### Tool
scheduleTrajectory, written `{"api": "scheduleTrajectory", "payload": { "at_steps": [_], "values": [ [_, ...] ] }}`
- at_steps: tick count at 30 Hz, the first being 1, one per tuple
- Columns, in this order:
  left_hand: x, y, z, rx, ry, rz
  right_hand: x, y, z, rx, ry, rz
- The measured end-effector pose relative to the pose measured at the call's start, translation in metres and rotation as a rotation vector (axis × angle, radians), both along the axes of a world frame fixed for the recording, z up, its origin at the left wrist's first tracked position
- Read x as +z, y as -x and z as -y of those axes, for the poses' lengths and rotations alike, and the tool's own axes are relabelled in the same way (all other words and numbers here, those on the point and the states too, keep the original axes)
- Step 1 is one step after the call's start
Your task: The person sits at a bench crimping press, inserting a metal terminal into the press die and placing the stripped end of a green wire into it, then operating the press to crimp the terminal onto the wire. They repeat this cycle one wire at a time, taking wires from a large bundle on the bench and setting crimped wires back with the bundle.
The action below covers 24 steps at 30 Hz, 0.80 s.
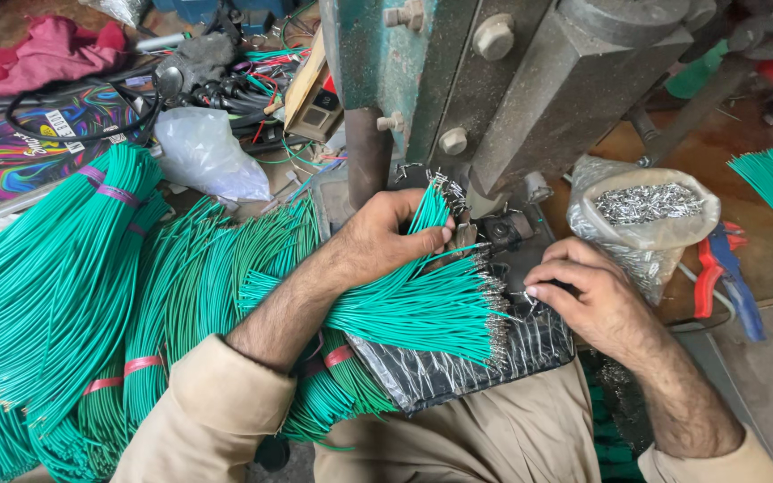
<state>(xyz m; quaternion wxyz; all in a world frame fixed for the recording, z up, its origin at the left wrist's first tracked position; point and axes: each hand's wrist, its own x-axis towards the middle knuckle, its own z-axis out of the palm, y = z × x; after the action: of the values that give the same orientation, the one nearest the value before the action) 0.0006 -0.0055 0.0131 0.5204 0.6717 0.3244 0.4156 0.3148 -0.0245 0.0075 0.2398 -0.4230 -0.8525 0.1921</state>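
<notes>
Left hand (386,237): mine, fingers closed around a small fan of green wires (428,210), their tips pointing up toward the press.
Right hand (583,291): mine, fingers curled narrow, tips pinched at the metal ends of the wire bundle; what sits between them is too small to tell.
Wire bundle (422,309): green wires with crimped metal terminals, lying across my lap under my left hand, terminal ends toward my right hand.
Black plastic sheet (476,358): under the bundle, on my lap.
Press (512,89): grey and green metal machine, directly ahead of both hands.
Bag of terminals (646,215): clear plastic, open, filled with small silver pieces, just beside my right hand.
Pliers (717,268): red and blue handles, to the right of the bag.
Tied wire stock (55,277): large green bundles with pink bands, piled at my left.
Red cloth (51,49): far left corner.
</notes>
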Motion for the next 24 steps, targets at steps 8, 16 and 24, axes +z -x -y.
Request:
{"api": "scheduleTrajectory", "payload": {
  "at_steps": [8, 16, 24],
  "values": [
    [0.002, 0.001, 0.001, 0.003, 0.018, -0.062, -0.016, 0.021, -0.009, -0.189, 0.244, -0.409],
    [0.004, -0.001, 0.003, 0.067, 0.019, -0.116, -0.025, 0.058, -0.027, 0.029, 0.244, -0.772],
    [0.009, -0.001, 0.004, 0.117, -0.033, -0.181, -0.03, 0.065, -0.038, 0.01, 0.318, -0.75]
  ]
}}
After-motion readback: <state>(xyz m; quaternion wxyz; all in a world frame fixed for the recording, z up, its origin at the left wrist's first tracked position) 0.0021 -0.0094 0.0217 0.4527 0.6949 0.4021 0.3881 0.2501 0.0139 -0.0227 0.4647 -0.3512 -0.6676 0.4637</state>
